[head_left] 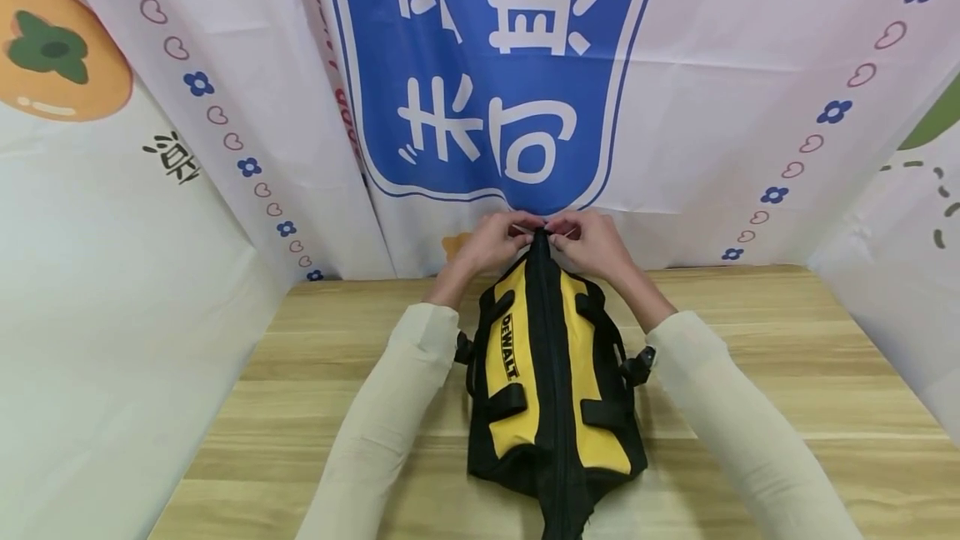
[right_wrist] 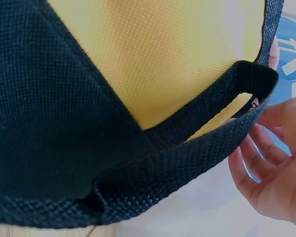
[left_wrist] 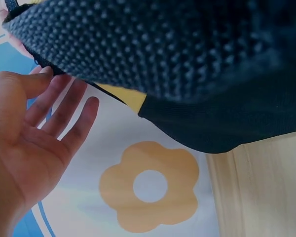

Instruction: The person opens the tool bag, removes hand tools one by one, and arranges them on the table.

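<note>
A black and yellow DEWALT tool bag [head_left: 551, 323] lies lengthwise on the table, its zipper strip running along the top. At its far end my left hand [head_left: 492, 242] pinches the black fabric edge between thumb and forefinger. Opposite it, my right hand [head_left: 592, 243] pinches the same end near the zipper. In the left wrist view the bag's dark webbing [left_wrist: 153, 54] fills the top, while the other fingers of my left hand [left_wrist: 37, 128] stay extended. A black strap [right_wrist: 187, 165] partly covers my right hand's [right_wrist: 278, 163] fingertips in the right wrist view.
The wooden table [head_left: 360, 357] ends at a white hanging cloth [head_left: 712, 132] with a blue printed panel, close behind the bag's far end. White side walls [head_left: 112, 315] flank the table. The bag's near end reaches the bottom of the head view.
</note>
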Motion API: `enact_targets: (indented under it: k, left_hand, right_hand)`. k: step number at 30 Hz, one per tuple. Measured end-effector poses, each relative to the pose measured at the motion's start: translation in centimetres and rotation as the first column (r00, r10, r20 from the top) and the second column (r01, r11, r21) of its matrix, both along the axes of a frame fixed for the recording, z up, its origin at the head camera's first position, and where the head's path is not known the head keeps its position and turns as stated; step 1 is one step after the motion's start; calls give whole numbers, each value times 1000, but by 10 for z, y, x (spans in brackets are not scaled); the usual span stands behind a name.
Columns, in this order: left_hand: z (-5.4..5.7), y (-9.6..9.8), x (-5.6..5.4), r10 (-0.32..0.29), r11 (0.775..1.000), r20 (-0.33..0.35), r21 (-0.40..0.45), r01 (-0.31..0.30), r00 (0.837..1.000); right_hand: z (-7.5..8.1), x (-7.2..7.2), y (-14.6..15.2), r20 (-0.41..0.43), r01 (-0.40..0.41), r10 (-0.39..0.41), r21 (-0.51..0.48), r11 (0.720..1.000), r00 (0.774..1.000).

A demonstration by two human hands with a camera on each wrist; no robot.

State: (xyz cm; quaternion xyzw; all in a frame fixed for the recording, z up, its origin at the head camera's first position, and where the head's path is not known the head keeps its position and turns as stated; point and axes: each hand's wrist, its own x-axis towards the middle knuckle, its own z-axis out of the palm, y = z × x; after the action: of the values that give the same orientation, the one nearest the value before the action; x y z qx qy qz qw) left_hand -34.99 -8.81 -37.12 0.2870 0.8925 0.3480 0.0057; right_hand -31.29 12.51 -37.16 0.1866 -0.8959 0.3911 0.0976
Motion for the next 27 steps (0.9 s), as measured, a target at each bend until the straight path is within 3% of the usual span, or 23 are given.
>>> enact_targets:
  k: [8, 19, 27]
  left_hand:
    - [2, 2, -4, 10, 1000, -16, -13, -10, 1000]
    - [-5, 2, -5, 67, 998, -49, 3, -67, 997]
    - [-8, 0, -6, 90, 996, -62, 23, -88, 994]
  right_hand:
    - [1, 0, -2, 8, 15, -15, -9, 1000, 1000]
    - [-1, 4, -2, 27, 21, -21, -14, 1000, 999]
    - [3, 15, 1, 48, -23, 23, 0, 1000, 999]
